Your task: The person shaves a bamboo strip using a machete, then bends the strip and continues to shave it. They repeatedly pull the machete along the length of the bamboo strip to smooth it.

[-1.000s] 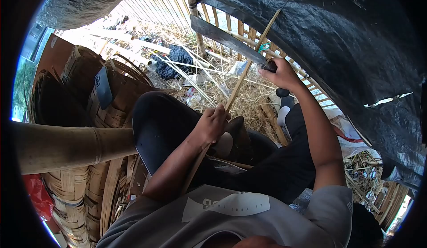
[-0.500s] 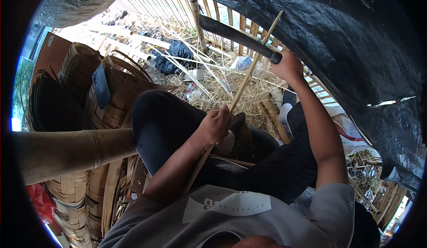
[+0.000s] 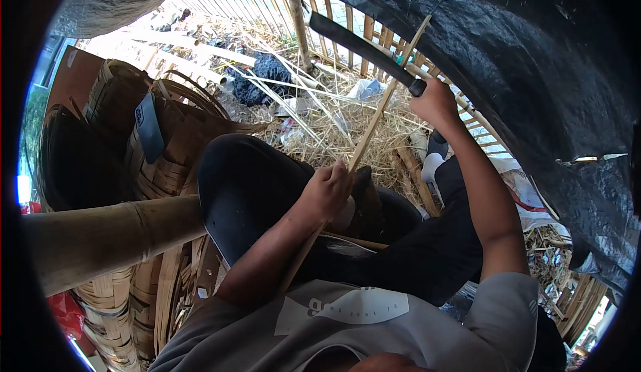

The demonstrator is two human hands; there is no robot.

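A long, thin bamboo strip (image 3: 374,123) runs slantwise from my lap up towards the dark tarp. My left hand (image 3: 327,188) is closed round its lower part, above my bent knee. My right hand (image 3: 434,101) grips the black handle of a large knife (image 3: 357,46), whose dark blade points up and to the left. The blade crosses the strip near its upper end; whether they touch I cannot tell.
Woven bamboo baskets (image 3: 170,131) stand at the left, with a thick bamboo pole (image 3: 120,230) in front. Shavings (image 3: 394,138) and loose strips litter the ground. A slatted fence (image 3: 347,31) stands ahead, and a black tarp (image 3: 534,71) hangs at the right.
The knife and my right hand have shifted slightly to the right. My left hand and the strip have moved a little to the right too, as my view shifts slightly.
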